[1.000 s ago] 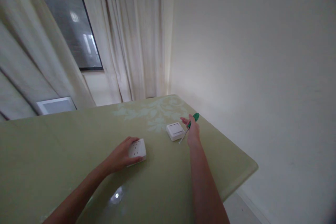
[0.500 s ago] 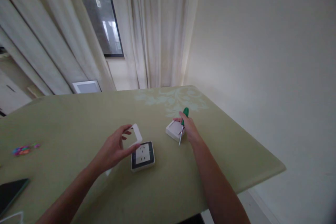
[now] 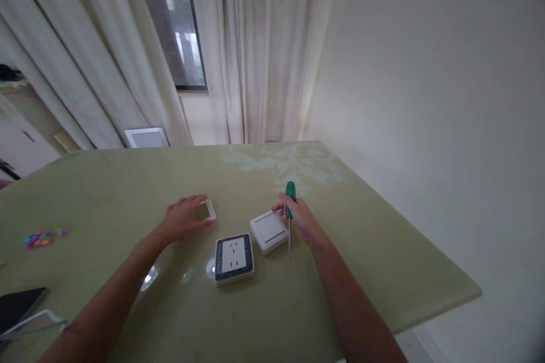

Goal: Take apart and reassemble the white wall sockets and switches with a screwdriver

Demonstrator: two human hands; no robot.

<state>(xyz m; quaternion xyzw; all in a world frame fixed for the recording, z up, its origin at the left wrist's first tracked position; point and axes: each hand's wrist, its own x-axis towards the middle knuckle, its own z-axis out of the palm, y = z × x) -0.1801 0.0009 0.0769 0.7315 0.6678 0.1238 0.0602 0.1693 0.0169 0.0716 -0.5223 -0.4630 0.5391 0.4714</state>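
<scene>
My left hand [image 3: 184, 218] rests on the table, fingers on a white square cover frame [image 3: 206, 210] lying flat. In front of me sits a wall socket [image 3: 234, 256] with its cover off, dark border showing round the white middle. To its right lies a white switch unit [image 3: 269, 230]. My right hand [image 3: 298, 214] holds a green-handled screwdriver [image 3: 290, 211], shaft pointing down toward me, and its fingers touch the switch unit's far right edge.
The olive-green table [image 3: 323, 272] ends at the right near a bare wall. Small colourful bits [image 3: 39, 237] lie at the far left, and a dark phone [image 3: 19, 304] with a white cable sits at the near left. Curtains and a window stand behind.
My left hand lifted the white frame off the socket and has laid it on the table to the left. My right hand drew the switch unit closer, still holding the screwdriver.
</scene>
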